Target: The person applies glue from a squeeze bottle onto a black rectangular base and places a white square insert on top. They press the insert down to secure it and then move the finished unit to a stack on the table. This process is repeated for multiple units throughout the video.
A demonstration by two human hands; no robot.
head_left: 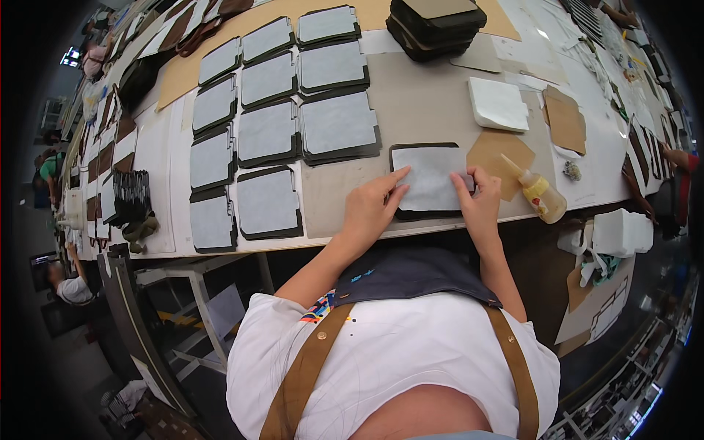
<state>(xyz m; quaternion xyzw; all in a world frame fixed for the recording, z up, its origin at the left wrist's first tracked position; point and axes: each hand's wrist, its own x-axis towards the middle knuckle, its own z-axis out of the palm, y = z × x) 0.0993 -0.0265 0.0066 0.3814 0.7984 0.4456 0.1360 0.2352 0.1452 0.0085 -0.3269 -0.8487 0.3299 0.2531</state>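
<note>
A light grey sheet lies over a dark, round-cornered panel near the front edge of the table. Thumb and forefinger of my left hand pinch the sheet's left edge. At its right edge, my right hand grips it, thumb on top and fingers curled at the side. Dark margins of the panel show above and below the sheet. Just right of my right hand are a brown card piece and a glue bottle with a pale nozzle, lying tilted.
Several grey-topped dark stacks stand in rows to the left. A tall dark stack is at the back. Right of centre sit a white sheet stack and brown card. Other people work at the far sides.
</note>
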